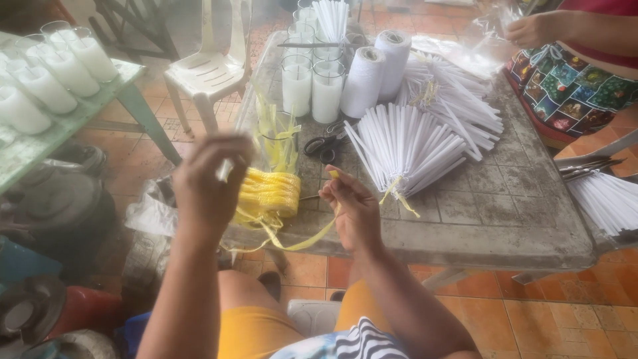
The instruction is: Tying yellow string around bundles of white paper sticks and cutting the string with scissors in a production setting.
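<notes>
Both hands, left and right, pinching yellow ribbon above a worn grey table, orange tiled floor beneath.

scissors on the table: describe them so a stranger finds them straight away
On the grey stone table, look just in front of the glass candle jars and left of the fanned bundle of thin white sticks. The scissors lie flat there, the only black-handled thing among white and yellow.

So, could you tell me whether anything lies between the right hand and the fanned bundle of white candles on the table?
Nothing visible does. The right hand, pinching a yellow strip, sits at the table's near edge, and the bundle of white candles lies just beyond it across bare tabletop. The scissors and the yellow coil lie off to its left.
</notes>
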